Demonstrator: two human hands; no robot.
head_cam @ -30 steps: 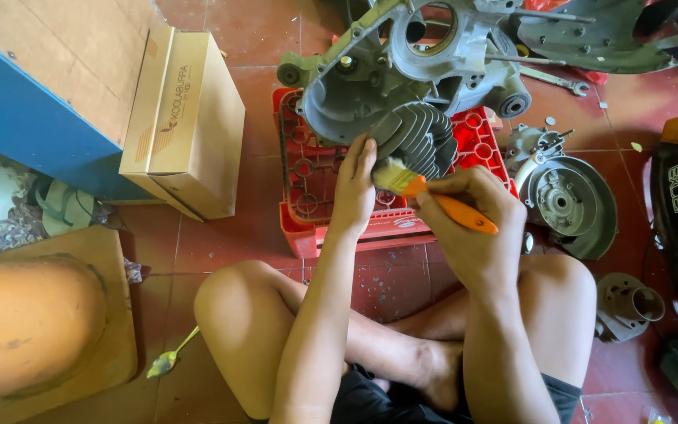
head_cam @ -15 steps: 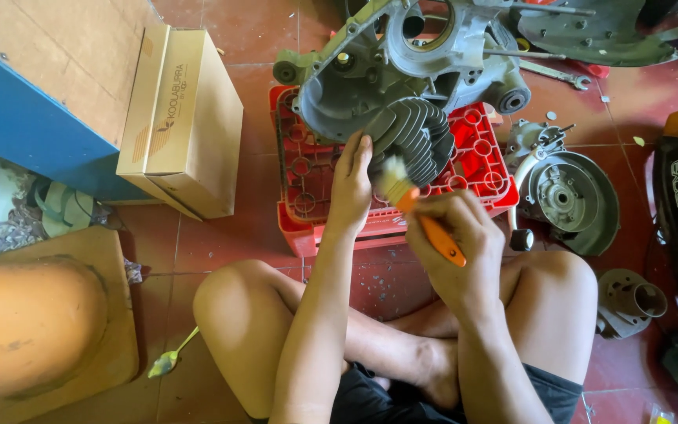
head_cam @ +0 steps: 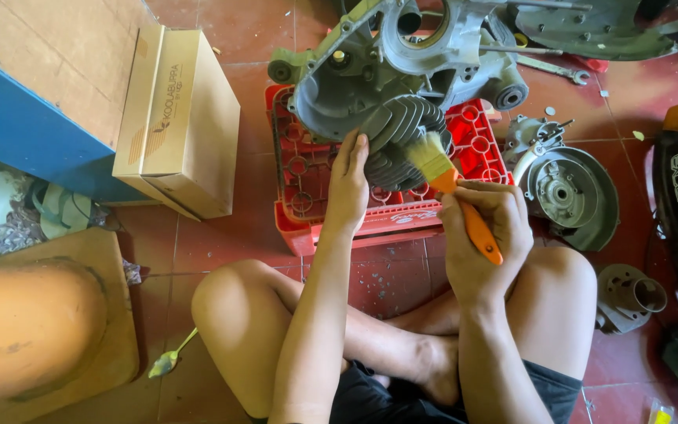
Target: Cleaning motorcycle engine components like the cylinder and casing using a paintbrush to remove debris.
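1. Clearly, the engine case (head_cam: 402, 59) is the largest piece and the landmark for everything else: grey cast metal, lying across the far side of a red plastic crate (head_cam: 308, 212) on the tiled floor. It looks heavy enough to sit still, so the crate probably needs no bracing.
2. Nearer the person than the case, joined to its near side, the finned cylinder (head_cam: 398, 137) overhangs the crate. Its deep fins likely trap grit, so strokes should run along the grooves, not across them.
3. To the right of the case, a round cover plate (head_cam: 570, 192) lies on the floor, well apart from the work.
4. The left hand (head_cam: 347, 188) lies open and flat against the cylinder's left flank, steadying it; light pressure seems enough.
5. The right hand (head_cam: 480, 243) is closed around the orange handle of a paintbrush (head_cam: 453, 192), near the ferrule.
6. The bristles touch the cylinder's right side. Short flicks away from the case's open bore would best keep dirt out.
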